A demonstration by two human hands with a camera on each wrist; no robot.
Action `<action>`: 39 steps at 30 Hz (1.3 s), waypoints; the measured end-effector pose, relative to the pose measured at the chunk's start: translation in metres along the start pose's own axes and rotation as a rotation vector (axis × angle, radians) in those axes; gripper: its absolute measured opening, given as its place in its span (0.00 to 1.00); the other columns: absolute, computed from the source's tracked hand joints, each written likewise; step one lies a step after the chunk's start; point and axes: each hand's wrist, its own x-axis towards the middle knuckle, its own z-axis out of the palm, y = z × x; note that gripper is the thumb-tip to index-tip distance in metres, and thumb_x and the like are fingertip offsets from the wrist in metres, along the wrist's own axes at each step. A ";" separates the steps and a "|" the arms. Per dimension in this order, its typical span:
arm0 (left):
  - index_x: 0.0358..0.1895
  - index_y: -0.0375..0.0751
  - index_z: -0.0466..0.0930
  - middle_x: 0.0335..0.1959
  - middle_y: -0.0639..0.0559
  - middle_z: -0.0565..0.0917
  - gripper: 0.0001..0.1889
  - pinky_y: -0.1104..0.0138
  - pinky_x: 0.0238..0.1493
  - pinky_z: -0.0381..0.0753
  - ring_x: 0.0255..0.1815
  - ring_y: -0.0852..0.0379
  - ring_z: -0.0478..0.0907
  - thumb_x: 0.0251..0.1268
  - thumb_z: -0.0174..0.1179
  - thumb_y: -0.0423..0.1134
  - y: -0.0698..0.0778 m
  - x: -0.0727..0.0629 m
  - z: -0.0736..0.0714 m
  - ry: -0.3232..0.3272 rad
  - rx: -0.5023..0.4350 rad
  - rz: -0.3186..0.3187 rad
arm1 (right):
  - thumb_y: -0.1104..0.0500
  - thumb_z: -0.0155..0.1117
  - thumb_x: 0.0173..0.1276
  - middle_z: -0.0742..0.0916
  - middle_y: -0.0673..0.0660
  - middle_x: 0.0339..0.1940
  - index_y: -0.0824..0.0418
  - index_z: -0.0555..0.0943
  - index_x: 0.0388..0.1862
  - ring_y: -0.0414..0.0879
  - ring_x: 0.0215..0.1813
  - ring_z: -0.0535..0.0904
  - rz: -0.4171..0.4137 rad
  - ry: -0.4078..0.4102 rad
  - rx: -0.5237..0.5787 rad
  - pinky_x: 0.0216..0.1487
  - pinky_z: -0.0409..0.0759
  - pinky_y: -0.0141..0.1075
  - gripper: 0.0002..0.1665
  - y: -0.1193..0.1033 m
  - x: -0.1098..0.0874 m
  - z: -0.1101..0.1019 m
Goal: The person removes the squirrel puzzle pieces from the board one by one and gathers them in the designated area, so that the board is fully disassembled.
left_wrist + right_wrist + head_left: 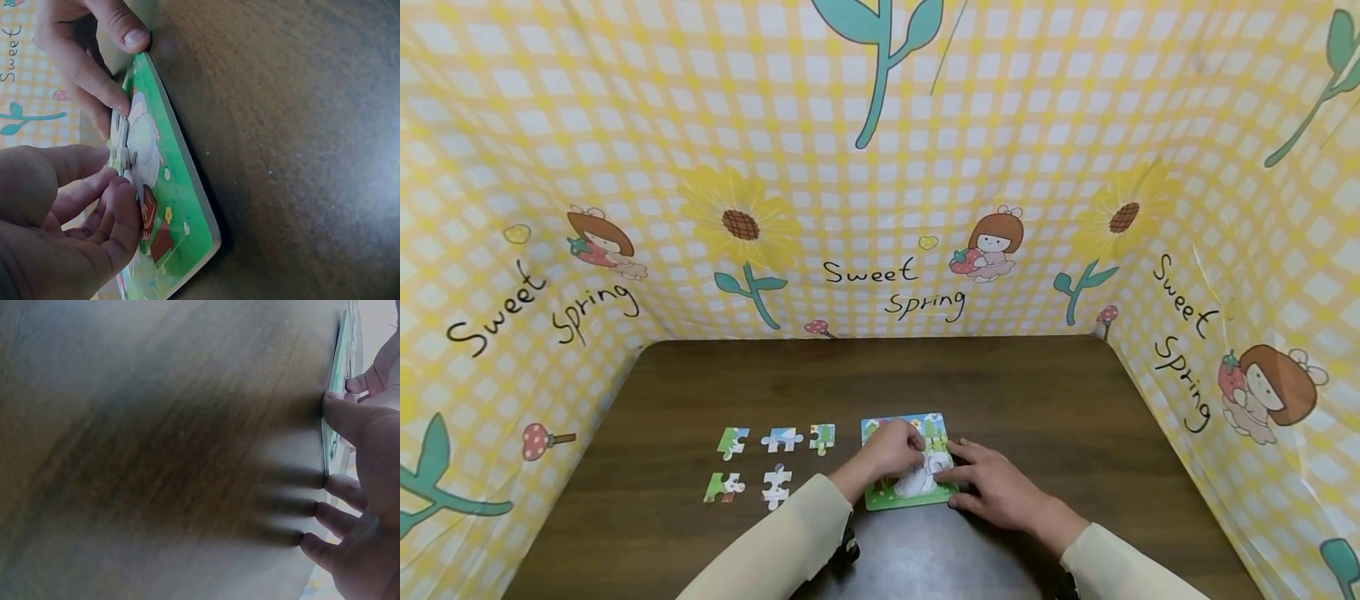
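Observation:
A puzzle board (910, 502) with a green border and a cartoon picture lies on the brown table. My left hand (892, 450) reaches over it from the left and pinches a puzzle piece (123, 150) between thumb and fingers. In the left wrist view that piece stands slightly raised above the board's pale printed area; its picture is mostly hidden. My right hand (1003, 487) rests at the board's right edge, fingers extended. One of its fingertips touches the board near the piece, while its thumb (340, 412) lies against the board's edge.
Several loose puzzle pieces lie left of the board in two rows, among them a blue-and-white piece (782, 439), a tree piece (822, 437) and a white piece (777, 487). A yellow checked cloth (880, 192) stands around the table's (1000, 383) back and sides.

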 end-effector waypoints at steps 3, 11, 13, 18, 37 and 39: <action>0.14 0.50 0.58 0.12 0.61 0.51 0.26 0.67 0.21 0.52 0.15 0.61 0.47 0.61 0.66 0.29 0.000 0.001 0.002 0.006 0.016 0.001 | 0.49 0.70 0.71 0.73 0.67 0.76 0.43 0.84 0.64 0.70 0.76 0.66 0.004 -0.016 0.006 0.69 0.68 0.65 0.23 0.000 0.001 -0.002; 0.31 0.38 0.79 0.31 0.53 0.78 0.10 0.66 0.29 0.72 0.26 0.60 0.68 0.52 0.73 0.32 0.004 0.002 0.006 0.053 0.096 -0.068 | 0.49 0.69 0.72 0.72 0.66 0.77 0.43 0.83 0.65 0.69 0.78 0.64 0.029 -0.044 0.033 0.70 0.67 0.66 0.23 -0.001 0.000 -0.002; 0.37 0.38 0.82 0.36 0.50 0.82 0.11 0.65 0.33 0.75 0.31 0.59 0.72 0.51 0.74 0.32 0.004 0.002 0.006 0.064 0.104 -0.075 | 0.49 0.69 0.72 0.72 0.66 0.77 0.42 0.83 0.65 0.69 0.78 0.64 0.029 -0.045 0.031 0.70 0.67 0.66 0.23 -0.001 0.000 -0.002; 0.40 0.39 0.80 0.31 0.52 0.79 0.13 0.63 0.32 0.75 0.29 0.57 0.73 0.54 0.74 0.31 0.002 0.001 0.005 0.063 0.030 -0.107 | 0.48 0.69 0.72 0.72 0.66 0.77 0.43 0.83 0.65 0.69 0.77 0.65 0.016 -0.035 0.011 0.69 0.68 0.65 0.23 -0.001 0.001 0.000; 0.42 0.37 0.87 0.30 0.51 0.82 0.05 0.63 0.30 0.80 0.30 0.55 0.78 0.64 0.69 0.32 -0.007 -0.037 -0.034 0.101 -0.232 -0.027 | 0.47 0.69 0.72 0.73 0.66 0.76 0.42 0.85 0.63 0.69 0.77 0.66 0.027 -0.032 0.026 0.69 0.69 0.64 0.21 -0.003 0.001 0.000; 0.41 0.40 0.88 0.31 0.50 0.82 0.04 0.59 0.31 0.81 0.31 0.56 0.77 0.65 0.69 0.32 -0.009 -0.046 -0.044 0.106 -0.229 -0.009 | 0.47 0.69 0.72 0.73 0.66 0.76 0.43 0.85 0.63 0.69 0.77 0.66 0.031 -0.034 0.029 0.69 0.69 0.64 0.21 -0.003 0.001 0.000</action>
